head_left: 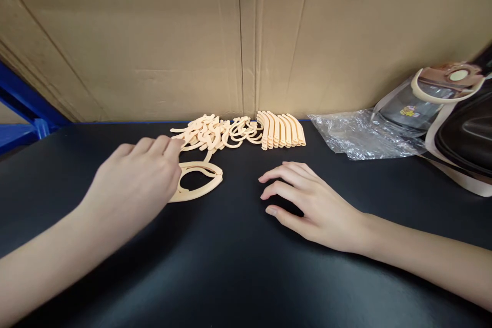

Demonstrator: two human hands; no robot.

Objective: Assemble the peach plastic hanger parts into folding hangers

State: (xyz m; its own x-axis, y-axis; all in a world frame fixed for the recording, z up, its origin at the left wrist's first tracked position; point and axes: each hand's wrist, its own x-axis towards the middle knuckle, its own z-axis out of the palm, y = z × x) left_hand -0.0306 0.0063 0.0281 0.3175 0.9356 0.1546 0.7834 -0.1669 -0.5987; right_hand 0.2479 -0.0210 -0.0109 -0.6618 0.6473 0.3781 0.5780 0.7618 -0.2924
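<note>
My left hand (138, 177) is above the table with its knuckles up and its fingers bent down out of sight. It partly covers a beige folding hanger (209, 190), an eye-shaped loop of curved plastic arms lying on the black table; whether the fingers grip it is hidden. My right hand (307, 200) hovers low over the table to the right, fingers apart and slightly curved, holding nothing. Beyond the hands lies a jumbled pile of beige curved plastic pieces and hooks (209, 130). Beside it, beige curved hanger arms (282, 130) lie in a neat row.
A crumpled clear plastic bag (357, 133) lies at the back right. A clear bottle with a brown lid (418, 97) and a dark bag with a pale strap (469, 128) are by it. Cardboard (172, 36) stands behind the black table (230, 266); a blue frame (26, 102) is at left.
</note>
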